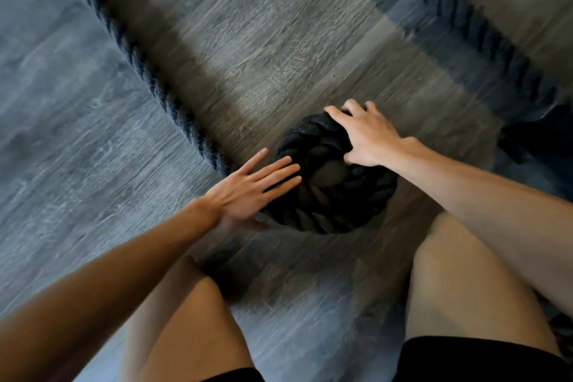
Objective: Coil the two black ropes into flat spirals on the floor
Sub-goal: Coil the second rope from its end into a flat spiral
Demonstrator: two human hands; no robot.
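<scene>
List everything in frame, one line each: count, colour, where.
rope coil: 1, black, centre of the floor, between the hands; a small ring with a gap in its middle.
feeding rope: 1, black, straight from the top left down towards the coil.
second rope: 1, black, blurred, diagonal across the top right.
dark object: 1, black, right edge; too blurred to identify.
floor: 1, grey wood-look planks, whole frame.
shorts: 1, black, bottom edge.
legs: 2, bare, bottom of the frame.
left hand: 1, fingers straight, flat on the coil's left side.
right hand: 1, fingers curled over the coil's far side.
</scene>
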